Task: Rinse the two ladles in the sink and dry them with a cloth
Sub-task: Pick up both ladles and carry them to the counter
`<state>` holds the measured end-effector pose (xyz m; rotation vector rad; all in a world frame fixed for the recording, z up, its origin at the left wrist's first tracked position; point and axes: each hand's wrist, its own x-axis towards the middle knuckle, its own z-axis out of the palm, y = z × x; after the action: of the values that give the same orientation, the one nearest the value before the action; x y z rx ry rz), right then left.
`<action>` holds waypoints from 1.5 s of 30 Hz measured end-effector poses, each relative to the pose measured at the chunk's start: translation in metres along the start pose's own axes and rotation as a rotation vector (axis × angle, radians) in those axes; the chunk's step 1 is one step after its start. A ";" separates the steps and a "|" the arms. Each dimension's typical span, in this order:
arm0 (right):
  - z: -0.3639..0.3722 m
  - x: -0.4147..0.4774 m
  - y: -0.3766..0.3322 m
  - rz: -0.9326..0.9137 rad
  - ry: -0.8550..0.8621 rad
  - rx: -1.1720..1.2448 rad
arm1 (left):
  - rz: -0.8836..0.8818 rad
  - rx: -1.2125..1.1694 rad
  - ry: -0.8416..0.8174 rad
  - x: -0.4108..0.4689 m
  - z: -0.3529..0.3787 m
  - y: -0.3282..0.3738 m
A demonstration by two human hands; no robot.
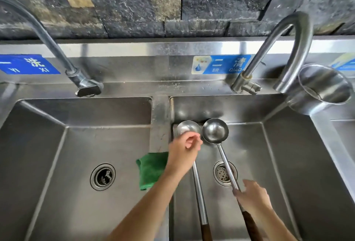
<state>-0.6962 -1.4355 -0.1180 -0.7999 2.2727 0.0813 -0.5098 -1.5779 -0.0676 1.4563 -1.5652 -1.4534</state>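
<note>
Two steel ladles with dark wooden grips lie side by side in the right sink basin (pixel 278 154), bowls toward the back wall. My left hand (pixel 183 152) reaches over the divider and curls its fingers on the neck and rim of the left ladle (pixel 187 127). The right ladle (pixel 215 130) faces bowl up, and my right hand (pixel 253 196) closes around its metal handle just above the wooden grip. A green cloth (pixel 151 169) is draped over the divider between the basins, partly under my left forearm. No water is visibly running.
A gooseneck tap (pixel 288 48) arches over the right basin's back corner, beside a steel cylindrical pot (pixel 322 87) on the right ledge. A hose tap (pixel 48 42) hangs over the left basin (pixel 48 154). Each basin has a drain: right (pixel 224 172), left (pixel 102 176).
</note>
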 end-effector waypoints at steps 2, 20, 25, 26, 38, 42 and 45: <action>0.006 0.003 0.021 0.021 -0.033 0.022 | -0.104 0.157 -0.140 0.007 0.055 -0.023; -0.002 -0.025 0.059 -0.088 -0.096 0.512 | -0.650 -0.271 -0.328 -0.006 0.170 -0.078; 0.000 -0.040 0.046 -0.146 -0.103 0.528 | -0.614 -0.197 -0.255 -0.014 0.143 -0.073; 0.004 -0.041 0.041 -0.157 -0.102 0.534 | -0.594 -0.161 -0.217 -0.013 0.136 -0.072; 0.051 -0.035 -0.009 -0.137 -0.130 0.529 | -0.564 0.276 -0.042 0.006 0.090 -0.085; 0.056 -0.030 -0.014 -0.074 -0.109 0.516 | -0.586 0.309 0.009 0.027 0.086 -0.103; 0.059 -0.035 -0.023 -0.036 -0.082 0.533 | -0.648 0.228 0.015 0.040 0.087 -0.118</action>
<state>-0.6279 -1.4191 -0.1355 -0.5387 2.0578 -0.4801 -0.5595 -1.5661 -0.2104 2.2482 -1.3396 -1.6250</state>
